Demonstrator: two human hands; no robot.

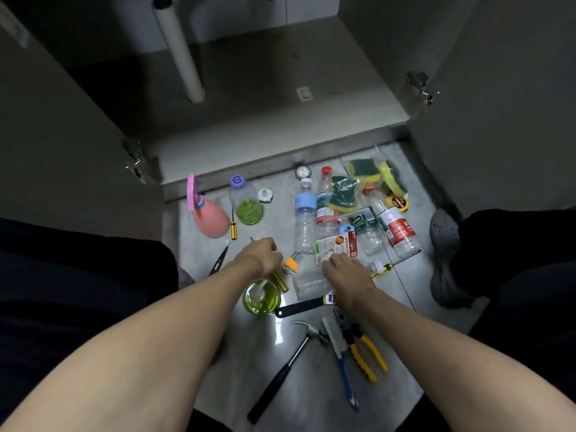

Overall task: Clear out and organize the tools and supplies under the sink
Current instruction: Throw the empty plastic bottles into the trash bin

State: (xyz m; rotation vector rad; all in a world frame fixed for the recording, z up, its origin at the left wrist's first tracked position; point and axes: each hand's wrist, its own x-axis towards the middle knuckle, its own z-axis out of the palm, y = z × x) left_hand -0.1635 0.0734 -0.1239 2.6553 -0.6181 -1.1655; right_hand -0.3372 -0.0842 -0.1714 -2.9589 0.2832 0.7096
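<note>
Open under-sink cabinet (280, 98), grey doors (62, 126) swung wide, white drain pipe (182, 54) (angled), pale glossy tile floor (299, 347), dim light.

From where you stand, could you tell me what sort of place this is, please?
Probably a kitchen floor before an open under-sink cabinet: a white drain pipe hangs inside, and scrub sponges and a pink spray bottle lie outside.

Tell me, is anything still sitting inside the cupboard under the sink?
No, the cupboard floor shows only a white pipe; the bottles and tools lie outside.
</note>
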